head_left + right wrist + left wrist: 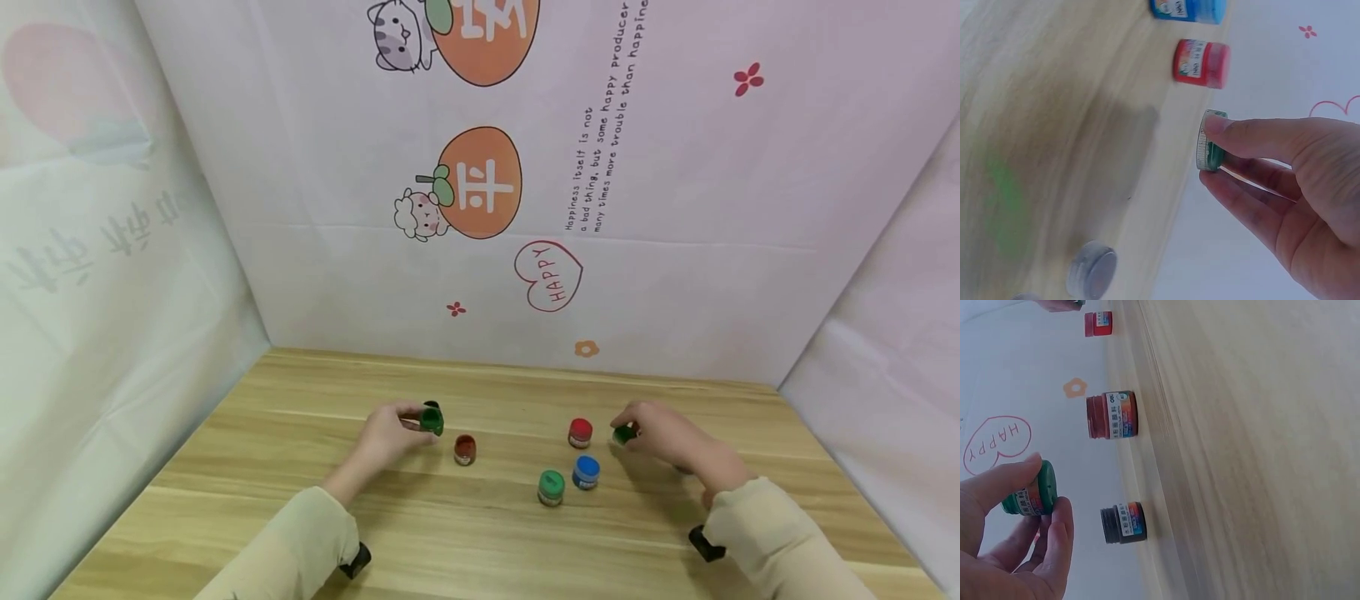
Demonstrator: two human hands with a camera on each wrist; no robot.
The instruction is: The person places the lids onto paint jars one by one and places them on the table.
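Note:
My left hand (386,435) pinches a small green paint jar (1030,490) between thumb and fingers, raised off the table. Its uncapped mouth shows dark green in the head view. A brown-red jar (465,450) without a lid stands just right of this hand. Behind the held jar is a black jar (1124,523), also lidless and mostly hidden in the head view. Over on the right, my right hand (663,435) holds a clear-edged green lid (1210,147) by its rim. A capped red jar (580,432) is the nearest jar to that hand.
A capped blue jar (587,472) and a second green jar (551,487), also capped, stand on the wooden table (450,542) between the hands. Near the right wrist lies a loose clear lid (1091,270). A printed white cloth (337,275) rises behind the table.

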